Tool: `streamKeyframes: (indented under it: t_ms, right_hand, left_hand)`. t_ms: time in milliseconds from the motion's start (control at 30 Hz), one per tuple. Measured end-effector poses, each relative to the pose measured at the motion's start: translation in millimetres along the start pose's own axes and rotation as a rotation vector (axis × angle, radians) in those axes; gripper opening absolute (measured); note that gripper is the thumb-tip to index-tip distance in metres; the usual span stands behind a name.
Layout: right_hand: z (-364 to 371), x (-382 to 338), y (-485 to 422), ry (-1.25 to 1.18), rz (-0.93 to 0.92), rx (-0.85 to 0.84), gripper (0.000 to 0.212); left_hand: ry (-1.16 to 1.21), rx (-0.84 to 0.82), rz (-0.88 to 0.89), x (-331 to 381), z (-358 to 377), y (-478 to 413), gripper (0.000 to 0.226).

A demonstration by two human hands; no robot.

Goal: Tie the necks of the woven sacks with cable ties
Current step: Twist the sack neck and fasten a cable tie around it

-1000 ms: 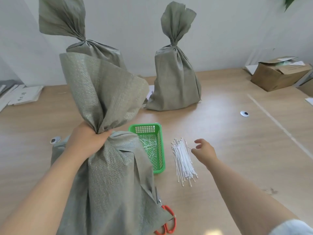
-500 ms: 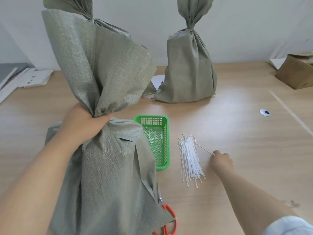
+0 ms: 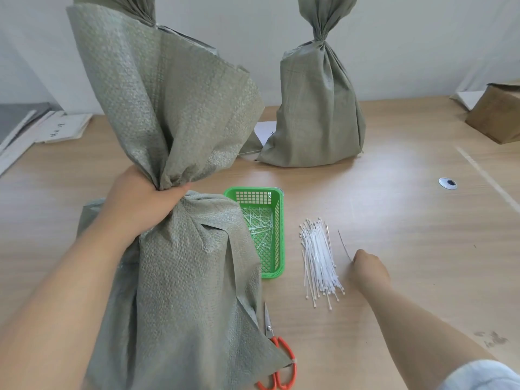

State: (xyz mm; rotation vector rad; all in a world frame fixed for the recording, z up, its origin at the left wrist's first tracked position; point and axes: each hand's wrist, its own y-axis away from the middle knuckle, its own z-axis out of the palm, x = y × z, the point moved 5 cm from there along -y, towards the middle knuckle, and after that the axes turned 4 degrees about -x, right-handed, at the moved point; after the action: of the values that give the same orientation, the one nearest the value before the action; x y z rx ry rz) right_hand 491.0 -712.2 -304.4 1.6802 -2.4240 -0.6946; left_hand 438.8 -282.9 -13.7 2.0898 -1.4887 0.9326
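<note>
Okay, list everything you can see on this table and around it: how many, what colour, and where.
near sack: one, grey-green, front left, upright.
far sack: one, grey-green, back centre, neck cinched.
third sack: one, grey-green, mostly hidden behind near sack.
cable tie bundle: one pile, white, right of basket.
single cable tie: one, pale, in right hand.
basket: one, green, centre, holds white tie pieces.
scissors: one pair, orange handles, front, by near sack's corner.
cardboard box: one, brown, far right.
papers: several, white, far left.
round cap: one, white, right side.
table: one, light wood.
left hand: grips near sack's neck.
right hand: pinches single cable tie.
</note>
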Motion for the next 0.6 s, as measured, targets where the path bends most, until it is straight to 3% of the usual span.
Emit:
streamKeyframes:
  t_ms: [200,367,600]
  right_hand:
    - [-30.4,-11.1,9.3,-0.078,-0.046,0.105,0.020]
    - [-76.9,-38.3,29.7,-0.265,-0.156,0.269,0.015]
    - [-128.6,-103.1,86.9,-0.567,-0.356,0.331,0.012]
  left_hand:
    - [0.010,-0.048,-0.025,0.2,0.5,3.0,0.044]
    - [0.103,-0.082,-0.047,-1.2,-0.9,9.1,0.008]
    - [0.298,-0.054,-0.032,-4.6,-12.4,19.1,0.018]
